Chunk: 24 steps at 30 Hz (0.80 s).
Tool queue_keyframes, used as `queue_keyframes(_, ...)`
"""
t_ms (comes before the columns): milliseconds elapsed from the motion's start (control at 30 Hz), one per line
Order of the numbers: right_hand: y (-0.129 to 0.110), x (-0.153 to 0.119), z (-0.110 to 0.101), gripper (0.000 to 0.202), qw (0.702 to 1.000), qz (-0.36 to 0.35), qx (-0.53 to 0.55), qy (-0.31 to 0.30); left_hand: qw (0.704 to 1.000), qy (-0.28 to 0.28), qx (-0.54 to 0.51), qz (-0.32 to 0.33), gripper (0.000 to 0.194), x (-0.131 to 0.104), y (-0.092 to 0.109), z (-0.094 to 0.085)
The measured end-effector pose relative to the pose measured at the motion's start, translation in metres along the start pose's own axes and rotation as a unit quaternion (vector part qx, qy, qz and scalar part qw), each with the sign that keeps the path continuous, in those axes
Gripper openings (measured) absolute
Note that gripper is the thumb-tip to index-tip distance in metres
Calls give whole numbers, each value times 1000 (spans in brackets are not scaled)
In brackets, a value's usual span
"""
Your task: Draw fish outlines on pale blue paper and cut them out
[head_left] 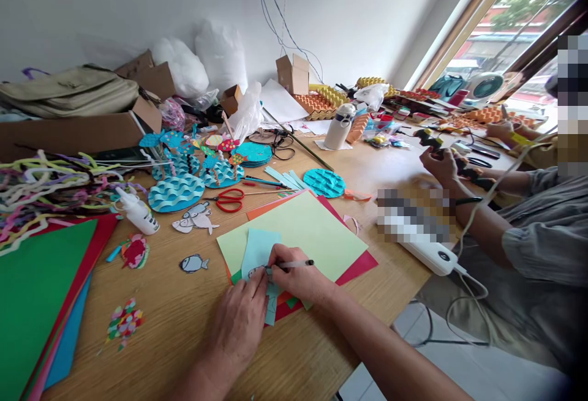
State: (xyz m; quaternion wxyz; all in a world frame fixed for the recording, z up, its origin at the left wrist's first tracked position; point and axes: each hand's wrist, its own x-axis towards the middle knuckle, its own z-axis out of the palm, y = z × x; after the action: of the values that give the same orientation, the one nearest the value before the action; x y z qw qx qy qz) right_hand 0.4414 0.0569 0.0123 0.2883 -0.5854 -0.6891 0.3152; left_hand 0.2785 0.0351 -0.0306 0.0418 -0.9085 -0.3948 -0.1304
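In my right hand (294,273) is a dark-tipped pen (296,263), gripped in a writing hold over a light blue paper sheet (261,243). My left hand (243,312) lies with fingers stretched out on that sheet, pressing it down. Near its fingertips a small fish shape (255,270) shows, partly hidden by my fingers; I cannot tell whether it is drawn or a separate cut-out. Under the blue sheet lies pale green paper (303,229), over orange and red sheets. Left of my hands are a grey paper fish (193,263) and several white fish cut-outs (195,222).
Red-handled scissors (229,200), a white glue bottle (139,212) and blue wavy discs (176,193) stand beyond my hands. Coloured sheets (41,291) lie at left. A white power strip (427,253) sits at the right edge, near a co-worker's hands (440,167).
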Motion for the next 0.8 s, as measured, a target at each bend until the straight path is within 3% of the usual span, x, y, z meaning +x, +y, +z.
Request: queue_keyframes(800, -3, -14, 2, 17, 999, -19, -28, 10, 1000, -12, -10, -8, 38, 0, -1, 0)
